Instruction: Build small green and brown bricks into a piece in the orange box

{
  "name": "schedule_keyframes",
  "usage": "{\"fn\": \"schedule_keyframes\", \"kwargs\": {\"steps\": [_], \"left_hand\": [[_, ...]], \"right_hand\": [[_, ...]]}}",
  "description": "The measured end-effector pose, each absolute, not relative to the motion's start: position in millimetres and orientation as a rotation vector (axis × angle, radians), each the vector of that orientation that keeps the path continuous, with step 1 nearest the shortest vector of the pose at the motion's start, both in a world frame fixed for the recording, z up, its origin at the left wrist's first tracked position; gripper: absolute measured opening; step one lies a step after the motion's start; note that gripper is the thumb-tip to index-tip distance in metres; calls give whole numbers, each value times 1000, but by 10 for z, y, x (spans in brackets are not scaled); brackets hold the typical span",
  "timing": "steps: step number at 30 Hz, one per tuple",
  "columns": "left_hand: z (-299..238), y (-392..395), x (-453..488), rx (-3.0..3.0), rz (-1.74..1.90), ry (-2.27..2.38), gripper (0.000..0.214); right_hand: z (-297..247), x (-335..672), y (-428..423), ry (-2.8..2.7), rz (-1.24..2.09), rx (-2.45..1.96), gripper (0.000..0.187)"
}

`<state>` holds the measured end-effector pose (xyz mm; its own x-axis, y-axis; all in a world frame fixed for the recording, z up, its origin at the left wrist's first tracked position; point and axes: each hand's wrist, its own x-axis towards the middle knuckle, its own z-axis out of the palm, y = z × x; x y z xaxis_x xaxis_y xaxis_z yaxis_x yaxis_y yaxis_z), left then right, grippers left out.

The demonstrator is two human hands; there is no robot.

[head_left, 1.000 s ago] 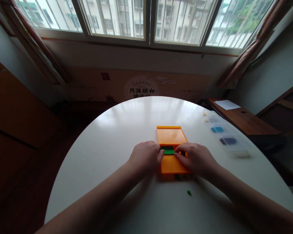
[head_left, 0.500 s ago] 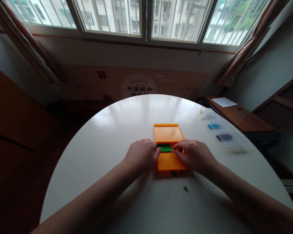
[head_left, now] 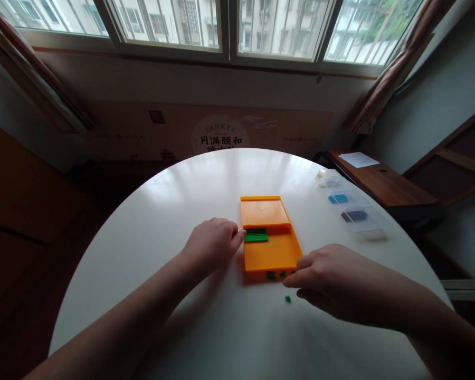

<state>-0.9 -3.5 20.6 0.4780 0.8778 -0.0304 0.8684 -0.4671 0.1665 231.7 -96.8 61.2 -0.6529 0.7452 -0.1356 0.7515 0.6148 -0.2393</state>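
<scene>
An orange plastic tray (head_left: 273, 257) lies on the table, with a raised, paler orange panel at its far end. Several rows of small green bricks (head_left: 256, 235) form a block against the tray's left wall, in the middle. My left hand (head_left: 214, 241) is closed at that left edge, its thumb and finger on the rim beside the green block. To the right of the tray's near corner, my right hand (head_left: 332, 279) reaches down with thumb and fingers apart. Nothing shows between them. Near its fingertips, a loose green brick (head_left: 287, 298) lies on the table, and several more green pieces (head_left: 271, 275) sit along the tray's front.
At the right side of the round white table (head_left: 162, 211) stands a clear divided box (head_left: 374, 219), holding blue pieces (head_left: 338, 198) and dark pieces (head_left: 354, 216). Beyond it is a brown wooden desk (head_left: 399, 184) with a white paper (head_left: 359, 159).
My right hand has left the green block inside the tray and come down to the right, near the loose green pieces. My left hand stays by the tray's left edge. The view has shifted slightly.
</scene>
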Motion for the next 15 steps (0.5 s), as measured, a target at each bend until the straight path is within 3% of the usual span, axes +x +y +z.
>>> {"fn": "schedule_keyframes", "kwargs": {"steps": [8, 15], "left_hand": [[244, -33, -12, 2633, 130, 1433, 43], [452, -292, 26, 2719, 1, 768, 23]], "right_hand": [[556, 2443, -984, 2717, -548, 1377, 25], [556, 2630, -1010, 2663, -394, 1474, 30]]}}
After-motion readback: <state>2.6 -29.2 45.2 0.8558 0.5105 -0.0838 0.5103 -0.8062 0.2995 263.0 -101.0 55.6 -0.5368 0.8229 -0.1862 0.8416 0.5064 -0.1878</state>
